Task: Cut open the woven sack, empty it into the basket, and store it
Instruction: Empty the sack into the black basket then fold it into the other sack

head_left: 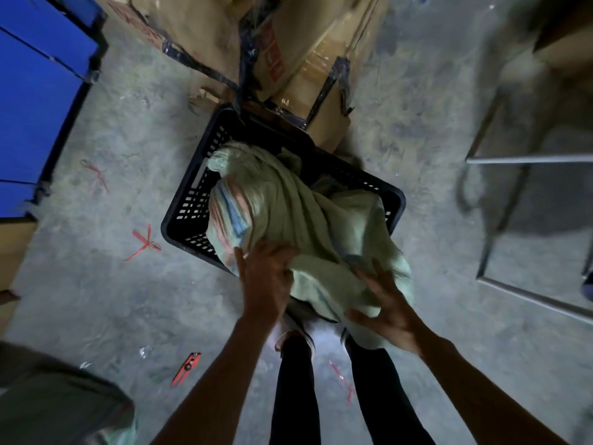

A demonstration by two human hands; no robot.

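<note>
Cardboard boxes [224, 43] block the far side of the black basket [192, 200]; bare floor [96, 300] lies around it. The woven sack [298, 216] slumps over the basket's near rim. The left hand [266, 284] and right hand [385, 309] both grip its near end. A red box cutter [186, 369] lies on the floor, well apart.

Red print on boxes [199, 36], illegible.

Woven sack [298, 216]: pale green plastic weave, matt, creased, with faded pink and blue stripes. Basket [189, 200]: black moulded plastic, perforated walls, slight sheen. Floor [106, 133]: rough bare concrete, mottled. Cartons [199, 30]: brown cardboard, dark strapping, glossy tape. Frame [529, 160]: dull grey metal. Cutter [186, 369]: red plastic.
</note>
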